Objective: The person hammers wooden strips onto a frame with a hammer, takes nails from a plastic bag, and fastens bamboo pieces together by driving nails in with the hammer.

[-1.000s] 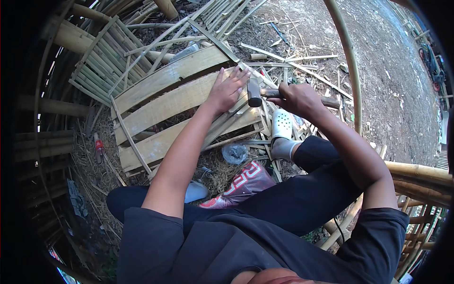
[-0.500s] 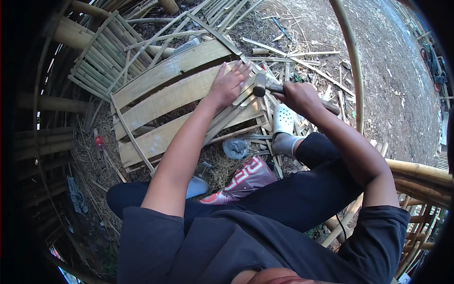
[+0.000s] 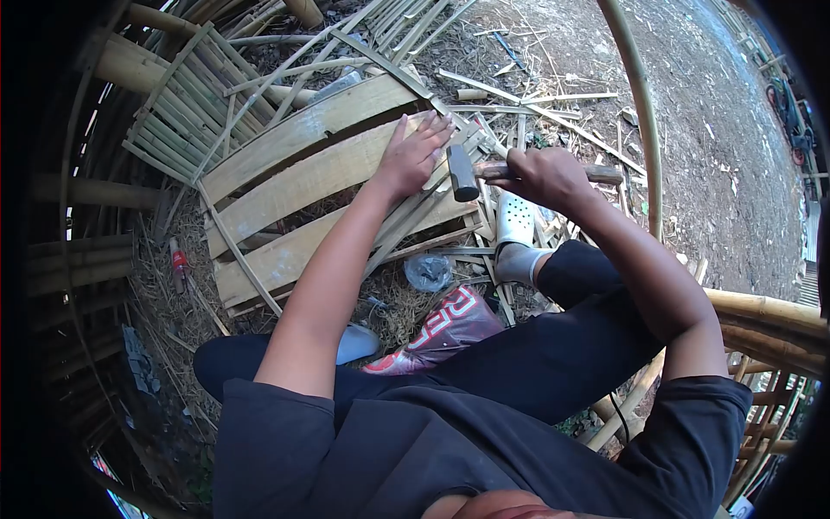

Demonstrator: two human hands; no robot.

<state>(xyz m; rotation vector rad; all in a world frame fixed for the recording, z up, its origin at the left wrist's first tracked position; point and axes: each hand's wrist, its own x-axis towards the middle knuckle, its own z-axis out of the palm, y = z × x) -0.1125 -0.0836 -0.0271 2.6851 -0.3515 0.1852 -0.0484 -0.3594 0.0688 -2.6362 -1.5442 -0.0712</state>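
My left hand (image 3: 413, 160) lies flat on a slatted panel of pale wooden planks (image 3: 303, 186), its fingers stretched toward the right end. My right hand (image 3: 552, 180) is wrapped round the wooden handle of a hammer (image 3: 462, 175). The hammer's dark metal head hangs just right of my left hand, over the panel's right end; whether it touches the wood I cannot tell. Thin wooden strips (image 3: 399, 229) lie at a slant across the planks below my left hand. Another narrow strip (image 3: 386, 65) runs along the panel's upper right edge.
A smaller bamboo slat panel (image 3: 186, 108) leans at upper left. Loose bamboo strips (image 3: 575, 130) litter the ground. A clear plastic bag (image 3: 429, 272) and a red printed bag (image 3: 450, 329) lie near my legs. An upright bamboo pole (image 3: 638, 95) stands to the right.
The hammer head has swung slightly down and to the left, and its handle has levelled out. My left hand stays on the planks in nearly the same place.
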